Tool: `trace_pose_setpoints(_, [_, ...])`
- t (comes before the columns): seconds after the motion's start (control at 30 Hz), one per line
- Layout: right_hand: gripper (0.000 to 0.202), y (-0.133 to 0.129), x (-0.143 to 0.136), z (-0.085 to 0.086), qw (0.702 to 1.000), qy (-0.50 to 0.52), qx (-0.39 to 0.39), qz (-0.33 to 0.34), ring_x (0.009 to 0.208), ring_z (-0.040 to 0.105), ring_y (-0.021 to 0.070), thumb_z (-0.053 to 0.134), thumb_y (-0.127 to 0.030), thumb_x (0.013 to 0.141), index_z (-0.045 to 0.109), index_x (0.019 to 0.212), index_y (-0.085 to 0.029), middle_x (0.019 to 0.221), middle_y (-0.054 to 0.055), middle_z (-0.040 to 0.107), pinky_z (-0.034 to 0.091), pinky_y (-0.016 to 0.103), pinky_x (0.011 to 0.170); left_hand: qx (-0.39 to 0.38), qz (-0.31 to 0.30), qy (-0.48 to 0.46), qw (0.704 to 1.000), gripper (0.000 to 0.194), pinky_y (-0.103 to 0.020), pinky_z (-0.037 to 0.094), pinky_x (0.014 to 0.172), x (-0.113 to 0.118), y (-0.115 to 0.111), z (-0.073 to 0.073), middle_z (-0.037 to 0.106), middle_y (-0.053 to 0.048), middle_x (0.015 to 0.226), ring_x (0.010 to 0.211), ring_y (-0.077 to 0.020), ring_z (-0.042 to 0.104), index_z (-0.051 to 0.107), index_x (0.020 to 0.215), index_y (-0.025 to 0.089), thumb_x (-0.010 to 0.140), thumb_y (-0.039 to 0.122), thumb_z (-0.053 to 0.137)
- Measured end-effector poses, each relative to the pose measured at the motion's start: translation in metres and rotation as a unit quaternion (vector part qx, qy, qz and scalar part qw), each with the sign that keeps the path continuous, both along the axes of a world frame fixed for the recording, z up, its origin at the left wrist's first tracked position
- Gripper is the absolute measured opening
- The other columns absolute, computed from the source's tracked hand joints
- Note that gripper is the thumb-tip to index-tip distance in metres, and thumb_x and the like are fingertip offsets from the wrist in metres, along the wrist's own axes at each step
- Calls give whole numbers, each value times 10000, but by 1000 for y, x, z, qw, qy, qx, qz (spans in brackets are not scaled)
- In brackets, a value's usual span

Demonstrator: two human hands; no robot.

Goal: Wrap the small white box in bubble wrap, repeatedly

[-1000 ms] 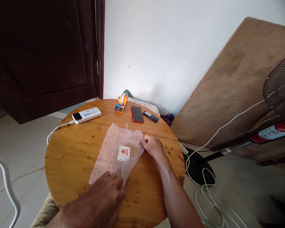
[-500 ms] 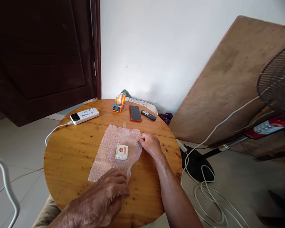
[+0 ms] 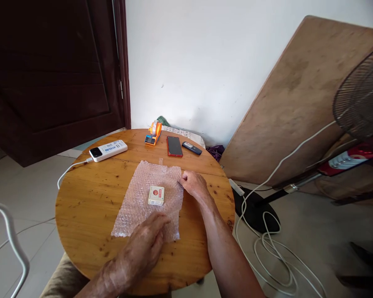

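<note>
Bubble wrap (image 3: 133,203) lies spread flat on the round wooden table (image 3: 87,198). On its middle sits a small white box (image 3: 156,195) with a red label and a round picture. My right hand (image 3: 194,184) pinches the right edge of the wrap near its upper corner. Near the wrap's lower edge, just below the box, is my left hand (image 3: 149,238), back up with its fingers bent over the wrap; what its fingertips hold, if anything, is hidden.
Toward the table's back are an orange tape dispenser (image 3: 153,133), a red-edged phone (image 3: 174,146) and a dark blue device (image 3: 192,148). A white power bank (image 3: 108,150) with a cable lies at the left. A fan (image 3: 360,95) stands at the right.
My left hand has moved up onto the lower part of the wrap. The wrap's lower right side, folded before, now lies flatter and wider. My right hand stays at the right edge.
</note>
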State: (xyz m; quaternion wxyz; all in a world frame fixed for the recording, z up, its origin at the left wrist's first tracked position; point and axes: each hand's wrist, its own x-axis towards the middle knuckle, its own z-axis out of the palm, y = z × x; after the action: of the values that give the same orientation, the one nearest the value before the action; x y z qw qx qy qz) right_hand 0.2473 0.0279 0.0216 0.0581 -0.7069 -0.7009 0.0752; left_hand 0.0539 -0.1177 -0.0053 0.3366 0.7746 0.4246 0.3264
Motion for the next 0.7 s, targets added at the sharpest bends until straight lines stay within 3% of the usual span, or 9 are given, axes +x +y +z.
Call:
trace_pose_setpoints(0.1, [143,0,0,0,1000,1,1,-3,826,644,165,580,-258,866,686,786,-204,856,27,735,273,263,581,7,19,107,994,376,-375,519,942,10,5,-1,610,-100,1240,1105,-219,605,581,1165,200,878,73,375])
trace_pose_setpoints(0.33, [142,1,-2,-2,1000,0,6,-17,841,647,175,586,-288,863,693,803,-217,873,31,738,286,263,586,3,-24,302,953,299,-382,546,798,28,11,13,624,-111,1094,896,-234,657,629,978,163,854,31,392])
trace_pose_setpoints(0.53, [148,0,-2,-1,1000,-2,7,-21,853,653,184,578,-280,871,705,831,-216,892,43,743,300,266,594,48,-6,315,948,248,-459,506,895,31,10,14,633,-107,1040,997,-282,585,635,916,154,862,51,416])
trace_pose_setpoints(0.7, [144,1,-2,-1,1000,-3,9,-21,852,656,183,579,-277,865,699,808,-218,891,42,745,294,262,587,85,-1,289,954,231,-490,473,926,30,7,5,620,-108,1074,1030,-296,530,632,933,148,858,66,429])
